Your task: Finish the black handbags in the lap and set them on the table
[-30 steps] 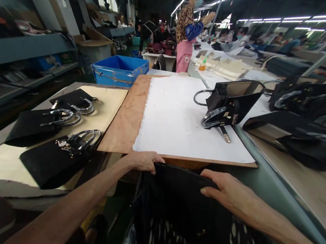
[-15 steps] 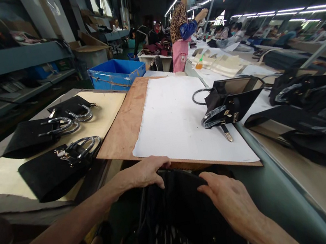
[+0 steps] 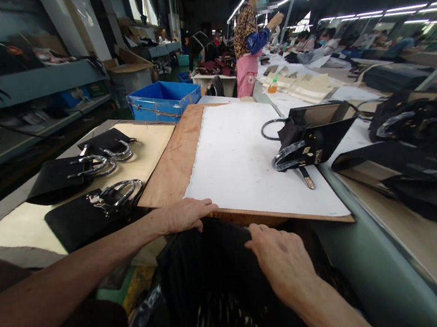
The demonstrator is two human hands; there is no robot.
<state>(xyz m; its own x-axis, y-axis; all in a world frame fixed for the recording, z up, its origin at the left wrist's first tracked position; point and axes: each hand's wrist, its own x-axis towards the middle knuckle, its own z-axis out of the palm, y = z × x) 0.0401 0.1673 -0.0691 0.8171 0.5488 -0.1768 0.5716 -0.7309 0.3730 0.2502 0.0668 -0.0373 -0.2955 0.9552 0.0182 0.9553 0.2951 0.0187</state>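
Note:
A black bag (image 3: 227, 262) is between my two hands in front of my lap, just below the near edge of the white-covered board (image 3: 238, 154). My left hand (image 3: 185, 214) grips its upper rim on the left, thumb below the fingers. On the right part of the same rim, my right hand (image 3: 279, 254) is closed with its fingers bent over the edge. A wrapped handle (image 3: 139, 324) hangs at the bag's lower left. Another black bag (image 3: 314, 133) with wrapped handles lies open on the right side of the white sheet.
Three black bags, one of them nearest (image 3: 85, 219), lie on the cream sheet at left. More black bags (image 3: 405, 177) crowd the right table. A blue bin (image 3: 164, 101) stands beyond the board. Farther back, a person in a pink apron (image 3: 247, 72) stands.
Both hands have shifted slightly left with the bag, and the wrapped handle at its lower left shows more. The view has turned a little to the left.

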